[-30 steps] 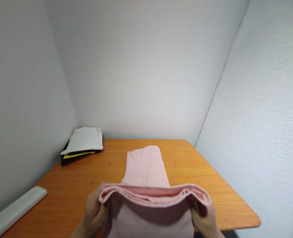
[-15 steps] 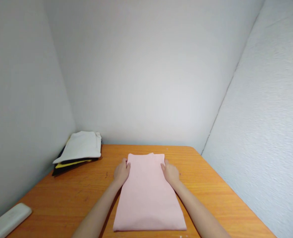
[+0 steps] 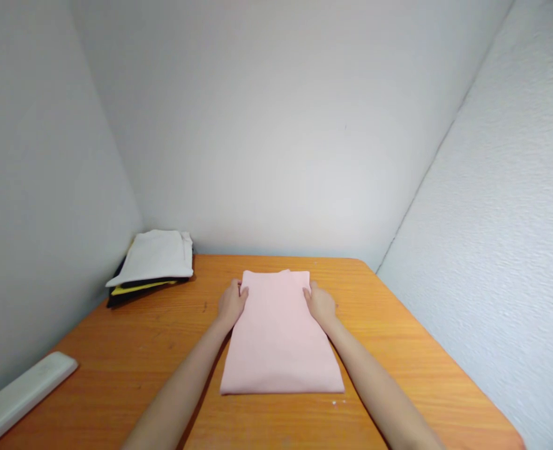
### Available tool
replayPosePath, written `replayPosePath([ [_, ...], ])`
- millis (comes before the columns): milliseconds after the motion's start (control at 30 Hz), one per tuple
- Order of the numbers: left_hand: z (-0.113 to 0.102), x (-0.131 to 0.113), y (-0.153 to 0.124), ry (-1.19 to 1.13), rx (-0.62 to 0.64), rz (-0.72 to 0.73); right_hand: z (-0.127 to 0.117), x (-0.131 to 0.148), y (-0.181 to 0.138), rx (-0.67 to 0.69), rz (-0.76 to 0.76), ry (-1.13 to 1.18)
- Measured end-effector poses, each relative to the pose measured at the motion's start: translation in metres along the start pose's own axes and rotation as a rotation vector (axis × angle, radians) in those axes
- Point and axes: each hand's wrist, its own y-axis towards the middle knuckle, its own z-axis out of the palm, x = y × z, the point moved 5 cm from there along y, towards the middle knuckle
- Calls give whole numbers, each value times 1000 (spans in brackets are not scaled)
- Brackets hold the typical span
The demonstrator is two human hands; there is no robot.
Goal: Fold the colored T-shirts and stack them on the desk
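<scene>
A folded pink cloth (image 3: 278, 337), perhaps a garment, lies on the wooden table in front of me, its wide folded edge towards me. At its far left corner, my left hand (image 3: 232, 302) is closed on the side edge, thumb on top and the other fingers partly hidden. My right hand (image 3: 320, 303) grips the opposite edge near the far right corner in the same way. Between the hands the cloth looks flat and smooth. A small step shows in its far edge, where layers overlap.
On the table (image 3: 388, 356), a stack of folded cloths (image 3: 157, 256), white over black and yellow, sits at the back left by the wall. A long white object (image 3: 27, 394) rests at the near left edge. Walls (image 3: 276, 156) stand behind and on both sides.
The view has tilted down, so everything appears higher and more of the near table shows. Both hands keep their hold on the cloth's far corners; the cloth seems slightly farther from me.
</scene>
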Motion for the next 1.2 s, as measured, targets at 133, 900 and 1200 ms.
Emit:
replayPosePath([
  [133,-17,-8,6,53,8,22,-17,3,2,-4,-9,-8],
  [900,42,-68,-44,360,81,414,38,63,-27,-72,-308,74],
  [1200,36,-72,-45,382,115,374,31,65,-28,-89,-323,133],
])
